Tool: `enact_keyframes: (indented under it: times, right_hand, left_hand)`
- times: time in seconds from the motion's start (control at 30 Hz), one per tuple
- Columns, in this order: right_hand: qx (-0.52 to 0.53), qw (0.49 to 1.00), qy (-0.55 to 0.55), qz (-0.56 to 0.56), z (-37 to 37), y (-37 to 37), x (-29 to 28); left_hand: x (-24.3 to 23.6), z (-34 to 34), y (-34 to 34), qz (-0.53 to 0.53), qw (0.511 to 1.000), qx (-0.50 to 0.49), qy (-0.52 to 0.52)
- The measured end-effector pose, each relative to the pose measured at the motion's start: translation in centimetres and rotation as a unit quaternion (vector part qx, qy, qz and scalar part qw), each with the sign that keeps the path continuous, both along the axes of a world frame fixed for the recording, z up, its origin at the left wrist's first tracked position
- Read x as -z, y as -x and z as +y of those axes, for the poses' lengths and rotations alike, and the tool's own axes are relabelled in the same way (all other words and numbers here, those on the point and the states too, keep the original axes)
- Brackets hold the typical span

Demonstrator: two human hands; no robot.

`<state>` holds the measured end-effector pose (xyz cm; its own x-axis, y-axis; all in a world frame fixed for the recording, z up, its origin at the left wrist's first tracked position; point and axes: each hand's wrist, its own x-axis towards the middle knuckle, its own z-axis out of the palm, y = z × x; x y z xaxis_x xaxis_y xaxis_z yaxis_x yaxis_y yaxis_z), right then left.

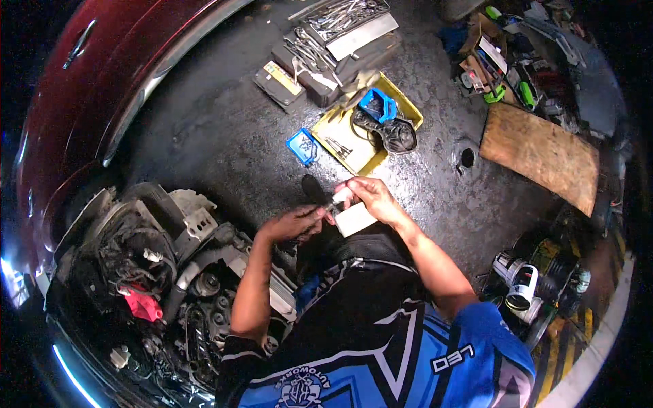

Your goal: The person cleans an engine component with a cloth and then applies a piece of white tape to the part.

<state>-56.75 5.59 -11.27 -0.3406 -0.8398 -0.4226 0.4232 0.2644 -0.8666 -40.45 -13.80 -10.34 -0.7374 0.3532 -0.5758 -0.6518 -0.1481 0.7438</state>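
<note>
In front of my body, my left hand (300, 222) and my right hand (373, 198) meet with their fingers closed. Between the fingertips is a small, slim piece with a white part (342, 195) and a metallic end toward the left hand; its exact kind is too small to make out. My right hand pinches the white part, while the left fingertips close on the metallic end. Just below the right fingers sits a small white box (356, 219), above my dark trousers. Whether the hand also grips this box, I cannot tell.
An open engine bay (204, 285) lies at left. Ahead stand a yellow crate (413, 115) holding a blue tray, another blue tray (302, 147), a battery (279, 84) and a metal tray of wrenches (362, 37). At right are a wooden board (541, 153) and cans (522, 285).
</note>
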Motion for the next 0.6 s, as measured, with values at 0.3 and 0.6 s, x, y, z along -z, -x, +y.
enact_keyframes:
  times: [0.3,0.6]
  right_hand:
    - [0.055,0.967,-0.173,0.176,6.9,5.7,14.7]
    - [0.065,0.911,-0.330,0.239,18.9,13.9,37.8]
  left_hand:
    - [10.5,6.2,8.3,0.072,0.974,-0.006,0.213]
    - [38.5,12.6,21.9,-0.072,0.955,-0.097,0.270]
